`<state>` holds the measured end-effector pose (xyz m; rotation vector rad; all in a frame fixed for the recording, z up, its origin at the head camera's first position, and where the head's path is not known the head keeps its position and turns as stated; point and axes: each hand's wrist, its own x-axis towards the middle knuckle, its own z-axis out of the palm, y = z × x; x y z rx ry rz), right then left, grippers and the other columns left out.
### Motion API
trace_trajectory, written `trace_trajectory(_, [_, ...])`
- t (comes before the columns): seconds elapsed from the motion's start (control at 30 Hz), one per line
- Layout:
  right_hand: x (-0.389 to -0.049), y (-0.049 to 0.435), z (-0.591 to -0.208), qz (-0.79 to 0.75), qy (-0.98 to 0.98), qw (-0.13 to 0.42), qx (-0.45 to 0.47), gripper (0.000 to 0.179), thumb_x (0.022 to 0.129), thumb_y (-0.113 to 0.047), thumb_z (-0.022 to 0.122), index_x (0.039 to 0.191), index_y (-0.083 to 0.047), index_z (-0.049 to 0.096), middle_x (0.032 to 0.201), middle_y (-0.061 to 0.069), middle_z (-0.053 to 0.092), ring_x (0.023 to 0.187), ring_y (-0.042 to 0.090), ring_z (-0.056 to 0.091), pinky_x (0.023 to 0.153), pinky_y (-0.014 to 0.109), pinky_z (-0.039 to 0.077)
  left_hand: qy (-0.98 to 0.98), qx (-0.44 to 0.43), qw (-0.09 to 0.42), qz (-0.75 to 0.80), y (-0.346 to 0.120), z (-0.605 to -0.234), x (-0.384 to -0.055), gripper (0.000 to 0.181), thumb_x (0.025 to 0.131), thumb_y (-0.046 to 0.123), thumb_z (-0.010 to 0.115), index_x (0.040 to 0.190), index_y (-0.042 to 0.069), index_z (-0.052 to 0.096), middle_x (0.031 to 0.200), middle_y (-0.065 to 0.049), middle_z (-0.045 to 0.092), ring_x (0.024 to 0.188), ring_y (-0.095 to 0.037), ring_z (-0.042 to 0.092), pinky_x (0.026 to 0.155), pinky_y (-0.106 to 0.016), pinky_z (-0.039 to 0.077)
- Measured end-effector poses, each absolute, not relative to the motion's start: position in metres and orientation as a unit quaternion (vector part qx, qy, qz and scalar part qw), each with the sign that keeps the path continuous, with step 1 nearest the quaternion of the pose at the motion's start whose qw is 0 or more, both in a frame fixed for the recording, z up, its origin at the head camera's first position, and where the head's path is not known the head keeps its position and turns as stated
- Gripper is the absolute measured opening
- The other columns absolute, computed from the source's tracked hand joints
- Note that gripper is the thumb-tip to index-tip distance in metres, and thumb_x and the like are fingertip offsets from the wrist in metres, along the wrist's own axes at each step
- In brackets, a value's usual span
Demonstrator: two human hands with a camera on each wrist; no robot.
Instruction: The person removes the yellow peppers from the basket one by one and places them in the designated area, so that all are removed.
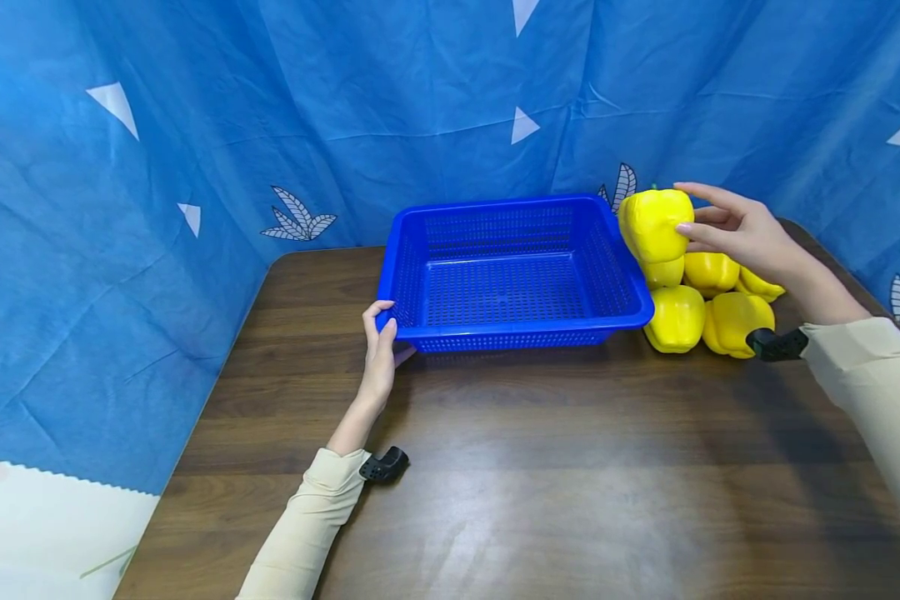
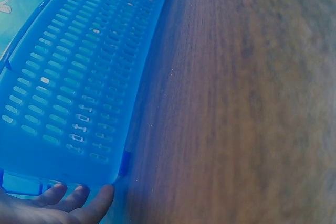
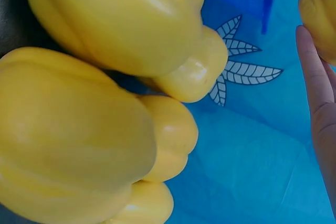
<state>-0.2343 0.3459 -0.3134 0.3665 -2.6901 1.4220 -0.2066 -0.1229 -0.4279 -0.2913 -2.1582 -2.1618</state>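
Note:
My left hand (image 1: 378,358) grips the front left corner of a blue plastic basket (image 1: 510,332), thumb over the rim. In the left wrist view its fingers (image 2: 100,203) lie against the lower corner of the slotted wall. At the basket's right end, my right hand (image 1: 742,229) holds a yellow bell pepper (image 1: 656,225) between thumb and fingers, raised above the other peppers. Part of that pepper (image 3: 320,14) shows at the right wrist view's upper right edge. Below the hand sit several more yellow bell peppers (image 1: 675,319), close against the basket's right side.
The basket stands at the back of a brown wooden table (image 1: 495,467), with nothing inside it. Behind hangs a blue curtain (image 1: 435,108) with white triangles and leaf prints. A curved yellow piece (image 1: 759,286) lies at the right end of the pile.

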Motion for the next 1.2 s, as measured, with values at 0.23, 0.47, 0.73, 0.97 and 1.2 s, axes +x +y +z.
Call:
trace_trajectory(0.23, [-0.231,0.356,-0.319,0.465,-0.878,0.043,0.1,0.056,0.093,-0.02,0.055,0.144,-0.031,0.034,0.1,-0.028,0.053,0.083,-0.01,0.06,0.064,0.008,0.051,-0.698,-0.095,0.035,-0.709,-0.122,-0.427,-0.206,0.038,0.099,0.031,0.029,0.133,0.017,0.019,0.149,-0.012,0.012,0.132,-0.04,0.032,0.101,-0.065,0.035])
trace_trajectory(0.47, [-0.225,0.366,-0.324,0.462,-0.882,0.045,0.084,0.056,0.094,-0.018,0.054,0.144,-0.031,0.033,0.099,-0.029,0.051,0.082,-0.012,0.059,0.064,0.008,0.051,-0.7,-0.092,0.035,-0.708,-0.122,-0.427,-0.206,0.038,0.099,0.03,0.028,0.133,0.016,0.019,0.149,-0.013,0.011,0.133,-0.041,0.031,0.101,-0.065,0.035])
trace_trajectory(0.73, [-0.217,0.376,-0.328,0.475,-0.874,0.053,0.086,0.056,0.094,-0.013,0.053,0.144,-0.028,0.034,0.099,-0.029,0.053,0.082,-0.012,0.059,0.063,0.008,0.051,-0.698,-0.09,0.034,-0.71,-0.122,-0.427,-0.206,0.035,0.1,0.03,0.029,0.132,0.019,0.02,0.149,-0.012,0.012,0.132,-0.04,0.032,0.101,-0.065,0.036])
trace_trajectory(0.97, [-0.212,0.386,-0.333,0.488,-0.866,0.049,0.092,0.057,0.094,-0.013,0.053,0.145,-0.028,0.033,0.103,-0.026,0.051,0.087,-0.014,0.057,0.064,0.009,0.052,-0.703,-0.086,0.036,-0.705,-0.121,-0.427,-0.206,0.036,0.099,0.031,0.028,0.132,0.019,0.02,0.15,-0.013,0.011,0.133,-0.041,0.031,0.101,-0.064,0.036])
trace_trajectory(1.2, [-0.208,0.396,-0.337,0.489,-0.867,0.041,0.082,0.057,0.094,-0.013,0.052,0.146,-0.028,0.031,0.105,-0.027,0.05,0.086,-0.014,0.058,0.063,0.01,0.052,-0.707,-0.085,0.033,-0.702,-0.12,-0.425,-0.205,0.038,0.099,0.031,0.027,0.133,0.018,0.019,0.15,-0.014,0.011,0.132,-0.04,0.032,0.101,-0.064,0.036])
